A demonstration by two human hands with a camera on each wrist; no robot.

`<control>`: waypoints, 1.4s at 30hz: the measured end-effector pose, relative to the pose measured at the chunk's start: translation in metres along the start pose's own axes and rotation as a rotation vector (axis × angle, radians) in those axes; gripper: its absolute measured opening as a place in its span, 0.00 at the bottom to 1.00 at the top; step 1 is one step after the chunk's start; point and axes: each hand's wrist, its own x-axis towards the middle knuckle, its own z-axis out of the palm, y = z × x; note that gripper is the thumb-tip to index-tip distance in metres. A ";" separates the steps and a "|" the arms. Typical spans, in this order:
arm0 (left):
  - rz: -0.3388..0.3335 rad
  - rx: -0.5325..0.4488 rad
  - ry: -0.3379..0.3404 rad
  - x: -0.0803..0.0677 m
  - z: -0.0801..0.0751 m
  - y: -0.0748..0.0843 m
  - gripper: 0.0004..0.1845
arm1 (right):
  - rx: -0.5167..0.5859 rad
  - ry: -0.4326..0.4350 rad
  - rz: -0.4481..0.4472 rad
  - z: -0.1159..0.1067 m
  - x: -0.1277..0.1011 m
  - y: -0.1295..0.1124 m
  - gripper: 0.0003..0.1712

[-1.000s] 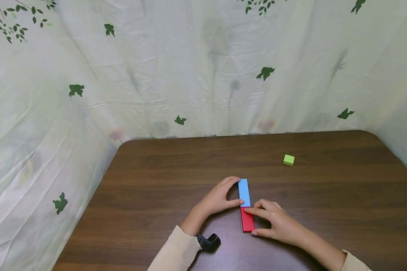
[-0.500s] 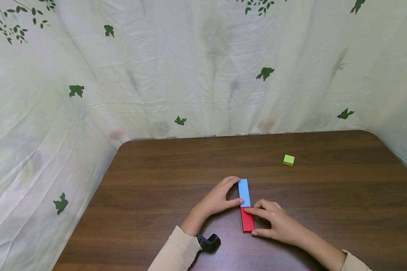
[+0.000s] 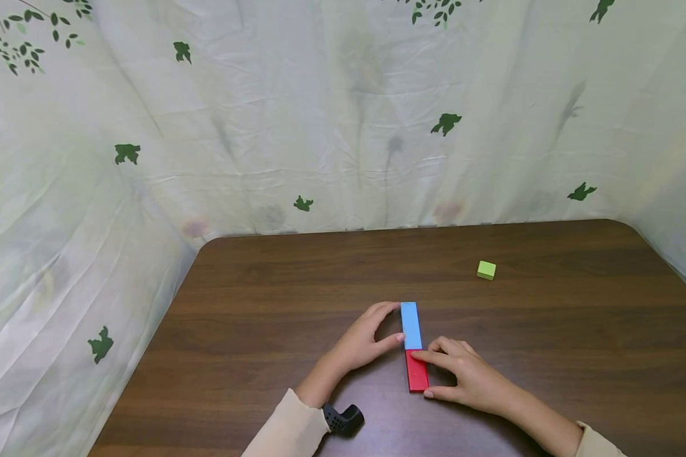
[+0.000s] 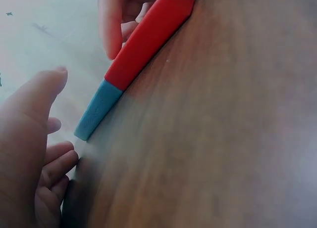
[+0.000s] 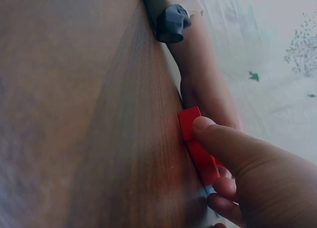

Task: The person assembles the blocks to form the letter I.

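Note:
A blue block [image 3: 411, 325] and a red block [image 3: 416, 376] lie end to end on the brown table [image 3: 274, 285], blue at the far end. My left hand [image 3: 393, 322] curves beside the blue block's left edge, index tip and thumb close against it. In the left wrist view the thumb [image 4: 34, 104] shows a small gap to the blue block [image 4: 96, 114]. My right hand [image 3: 424, 376] holds the red block, index finger on its far end and thumb at its near corner. The right wrist view shows that thumb [image 5: 228, 144] pressing on the red block [image 5: 195, 149].
A small green cube [image 3: 486, 270] sits alone at the table's far right. A pale leaf-print cloth [image 3: 320, 114] hangs behind and to both sides of the table. A black wrist mount [image 3: 343, 419] shows on my left sleeve.
My left arm has drawn back slightly toward me, and its fingers have slipped from the blue block's far end to its left side. The blocks and right hand have stayed put.

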 end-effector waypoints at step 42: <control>0.044 0.162 -0.075 -0.009 0.003 0.008 0.42 | 0.157 0.060 0.067 -0.007 0.006 -0.001 0.27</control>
